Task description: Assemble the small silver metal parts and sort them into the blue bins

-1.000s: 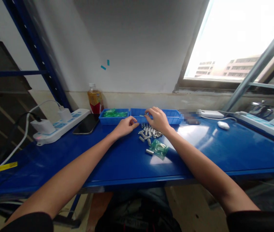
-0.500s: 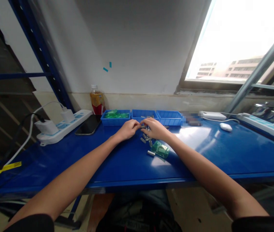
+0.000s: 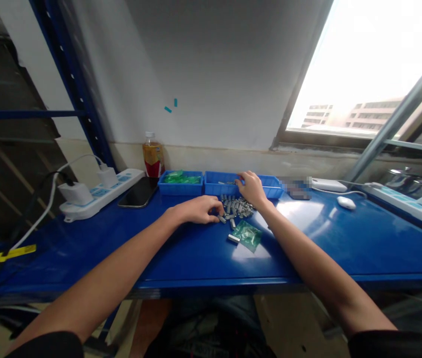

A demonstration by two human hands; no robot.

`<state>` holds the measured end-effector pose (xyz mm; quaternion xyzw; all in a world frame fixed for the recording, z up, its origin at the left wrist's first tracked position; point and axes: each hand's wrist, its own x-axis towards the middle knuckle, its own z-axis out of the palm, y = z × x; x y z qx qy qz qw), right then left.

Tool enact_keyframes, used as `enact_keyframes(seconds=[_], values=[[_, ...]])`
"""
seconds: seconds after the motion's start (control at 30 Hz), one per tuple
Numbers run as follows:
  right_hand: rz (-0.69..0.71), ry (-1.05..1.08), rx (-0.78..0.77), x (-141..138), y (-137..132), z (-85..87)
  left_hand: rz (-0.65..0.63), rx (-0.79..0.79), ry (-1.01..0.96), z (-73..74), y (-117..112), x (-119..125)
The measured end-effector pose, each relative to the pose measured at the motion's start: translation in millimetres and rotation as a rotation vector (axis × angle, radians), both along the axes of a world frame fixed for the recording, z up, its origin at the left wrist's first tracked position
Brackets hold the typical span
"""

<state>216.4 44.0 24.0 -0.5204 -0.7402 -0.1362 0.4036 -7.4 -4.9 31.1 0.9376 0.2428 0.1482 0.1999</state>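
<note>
Low over the table, my left hand (image 3: 204, 209) has its thumb and fingers curled at a small metal cylinder (image 3: 221, 219) on the left edge of a pile. That pile of small metal cylinders (image 3: 236, 206) lies in front of the blue bins. My right hand (image 3: 252, 190) reaches over the front wall of the middle blue bin (image 3: 215, 189), fingers bent together; anything between them is hidden. A few small metal pieces (image 3: 227, 182) lie inside this bin. Nearer me are a green plastic bag (image 3: 248, 235) and a single metal cylinder (image 3: 233, 238).
A left blue bin (image 3: 181, 189) holds green packets. The right blue bin (image 3: 272, 189) is partly behind my hand. A drink bottle (image 3: 153, 156), a phone (image 3: 138, 193) and a power strip (image 3: 95, 196) stand left. A white earbud case (image 3: 346, 202) lies right.
My hands have parted. The right moved up and right to the middle bin; the left came slightly nearer me, at the pile's left edge. More of the pile shows now.
</note>
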Motion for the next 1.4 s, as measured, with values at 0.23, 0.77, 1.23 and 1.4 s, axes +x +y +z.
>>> enact_keyframes(seconds=[0.23, 0.77, 1.23, 1.4], values=[[0.369, -0.068, -0.11, -22.1, -48.1, 3.4, 0.265, 0.051, -0.22, -6.8, 7.6, 3.9], [0.008, 0.031, 0.005, -6.9, -12.1, 1.1, 0.127, 0.143, -0.063, -20.4, 8.5, 4.6], [0.379, -0.155, -0.123, -30.9, -51.8, 7.3, 0.487, -0.004, -0.394, -18.1, 14.3, 13.2], [0.167, -0.048, -0.015, -11.9, -27.1, 7.9, 0.468, 0.078, -0.268, -16.0, -13.3, 29.1]])
